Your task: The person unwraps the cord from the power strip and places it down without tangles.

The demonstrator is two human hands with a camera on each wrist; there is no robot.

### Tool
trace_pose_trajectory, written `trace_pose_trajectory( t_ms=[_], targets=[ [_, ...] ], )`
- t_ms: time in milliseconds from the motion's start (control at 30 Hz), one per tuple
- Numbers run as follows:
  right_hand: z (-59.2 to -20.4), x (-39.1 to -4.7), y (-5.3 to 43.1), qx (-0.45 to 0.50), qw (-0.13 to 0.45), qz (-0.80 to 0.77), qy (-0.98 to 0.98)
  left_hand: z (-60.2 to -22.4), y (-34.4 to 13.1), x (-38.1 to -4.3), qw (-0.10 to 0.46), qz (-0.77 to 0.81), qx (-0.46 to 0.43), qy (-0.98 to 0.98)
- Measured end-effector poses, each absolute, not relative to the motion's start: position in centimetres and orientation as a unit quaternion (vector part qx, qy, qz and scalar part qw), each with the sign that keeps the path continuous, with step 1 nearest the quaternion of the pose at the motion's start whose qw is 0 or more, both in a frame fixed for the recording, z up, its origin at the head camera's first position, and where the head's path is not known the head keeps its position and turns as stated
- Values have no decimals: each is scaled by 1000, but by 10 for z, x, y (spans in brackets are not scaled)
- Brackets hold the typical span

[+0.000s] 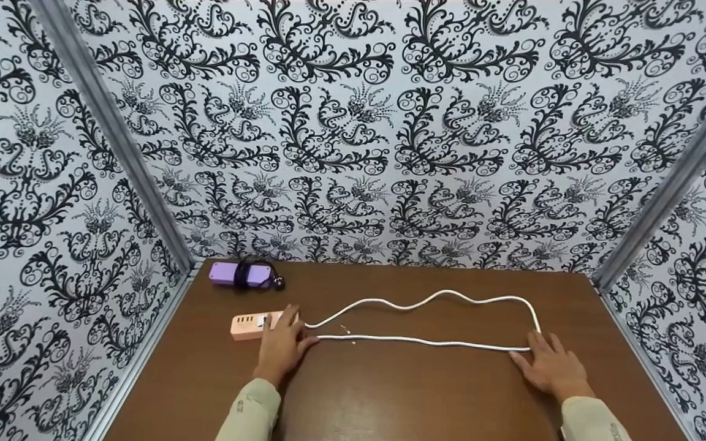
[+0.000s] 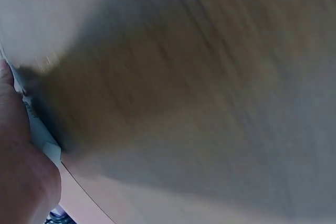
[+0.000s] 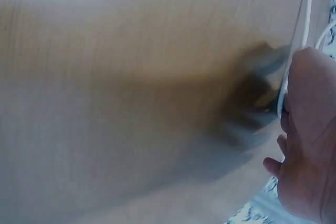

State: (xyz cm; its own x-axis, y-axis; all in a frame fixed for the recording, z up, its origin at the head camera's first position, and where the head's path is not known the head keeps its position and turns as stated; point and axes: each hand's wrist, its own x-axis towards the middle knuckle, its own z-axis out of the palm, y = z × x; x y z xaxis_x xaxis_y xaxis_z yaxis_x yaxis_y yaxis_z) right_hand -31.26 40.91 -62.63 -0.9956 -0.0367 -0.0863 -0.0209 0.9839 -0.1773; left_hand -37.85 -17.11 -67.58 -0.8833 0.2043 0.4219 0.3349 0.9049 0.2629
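A peach-coloured power strip (image 1: pixel 247 326) with a row of slots lies at the left of the table. My left hand (image 1: pixel 280 346) grips its right end, fingers over the top, with the thumb beside the white cable (image 1: pixel 390 338). From that end the cable runs right in a long narrow loop, its far strand wavy and its near strand almost straight. At the loop's right-hand bend, my right hand (image 1: pixel 554 367) pinches the cable between thumb and fingers. In the right wrist view the cable (image 3: pixel 307 9) passes beneath the right hand (image 3: pixel 310 135). The left wrist view shows only part of the left hand (image 2: pixel 23 166).
A purple power strip (image 1: pixel 224 274), wound with a black cord (image 1: pixel 241 275), lies at the back left of the brown table (image 1: pixel 365 392). Small white bits (image 1: pixel 353 343) lie near the cable's left part. Patterned walls (image 1: pixel 359 153) with grey posts (image 1: pixel 114 135) enclose the table.
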Motion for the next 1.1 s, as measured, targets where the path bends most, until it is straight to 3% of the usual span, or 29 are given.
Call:
trace_pose_trajectory(
  t_ms=[367,667,1100],
  targets=[
    [-622,-317,414,48,108,-153,981,-668,-144,-393,135,-67,-83,-985],
    [-626,-316,411,76,156,-186,967,-672,-145,-402,97,-106,-120,-982],
    [-620,-315,406,85,162,-204,962,-672,-146,-402,102,-118,-123,-980]
  ],
)
